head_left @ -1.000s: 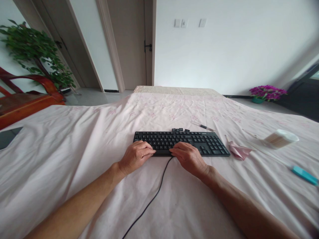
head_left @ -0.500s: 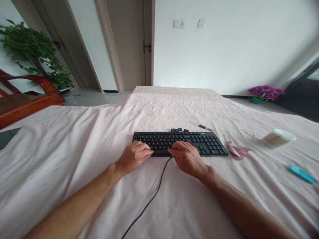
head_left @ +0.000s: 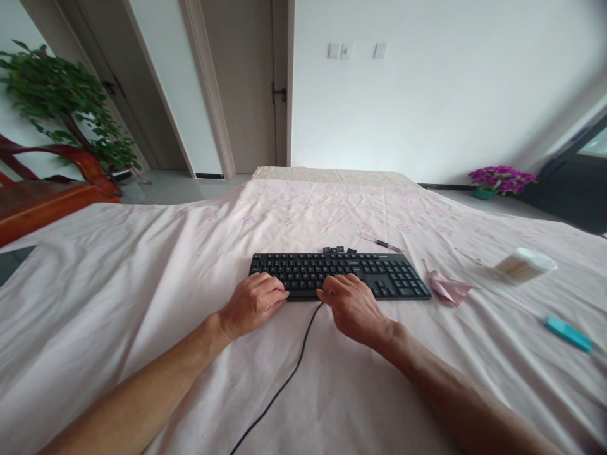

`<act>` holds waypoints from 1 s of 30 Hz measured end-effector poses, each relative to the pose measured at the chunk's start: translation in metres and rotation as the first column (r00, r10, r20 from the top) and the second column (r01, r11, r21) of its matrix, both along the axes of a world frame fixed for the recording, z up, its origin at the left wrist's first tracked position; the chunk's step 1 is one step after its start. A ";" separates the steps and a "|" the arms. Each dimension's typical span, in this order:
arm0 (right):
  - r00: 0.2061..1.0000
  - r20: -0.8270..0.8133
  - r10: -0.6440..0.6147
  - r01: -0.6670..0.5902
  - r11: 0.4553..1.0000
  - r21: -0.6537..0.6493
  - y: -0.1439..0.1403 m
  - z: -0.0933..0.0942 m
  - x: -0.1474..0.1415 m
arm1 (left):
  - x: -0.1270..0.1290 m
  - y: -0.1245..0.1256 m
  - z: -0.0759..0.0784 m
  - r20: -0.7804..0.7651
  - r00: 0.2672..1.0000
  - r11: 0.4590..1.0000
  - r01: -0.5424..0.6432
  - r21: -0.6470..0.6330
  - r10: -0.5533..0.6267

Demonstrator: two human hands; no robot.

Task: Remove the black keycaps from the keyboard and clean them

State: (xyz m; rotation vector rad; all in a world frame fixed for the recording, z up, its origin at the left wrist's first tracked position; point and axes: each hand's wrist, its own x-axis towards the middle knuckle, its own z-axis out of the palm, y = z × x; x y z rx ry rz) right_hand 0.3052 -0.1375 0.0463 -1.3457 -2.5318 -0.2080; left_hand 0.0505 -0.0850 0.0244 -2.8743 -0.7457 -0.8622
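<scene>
Both hands sit on the front edge of the black keyboard, which lies mid-bed on the pink sheet. Left hand is loosely curled, fingertips on the near edge, gripping nothing. Right hand is half open, fingers spread over the bottom key rows, also holding nothing.

To do this well, I'd judge: steady the board w/ the left, keep the cable slack, press lightly since the sheet is soft.

Hard to see: key legends are unreadable, fingertips hide the keys under them. Loose keycaps behind the board are too small to count.
</scene>
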 end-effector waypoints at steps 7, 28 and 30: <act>0.845 -0.498 -0.196 0.201 0.979 -0.044 0.024 -0.002 0.033 | -0.012 0.017 -0.001 0.369 0.907 0.969 -0.136 -0.207 0.206; 0.904 -0.013 -0.428 0.413 0.879 -0.239 0.146 0.019 0.037 | -0.035 0.070 -0.024 0.389 0.660 0.599 -0.117 -0.792 0.643; 0.899 0.012 -0.438 0.426 0.866 -0.262 0.151 0.018 0.033 | -0.035 0.072 -0.023 0.389 0.656 0.600 -0.123 -0.790 0.647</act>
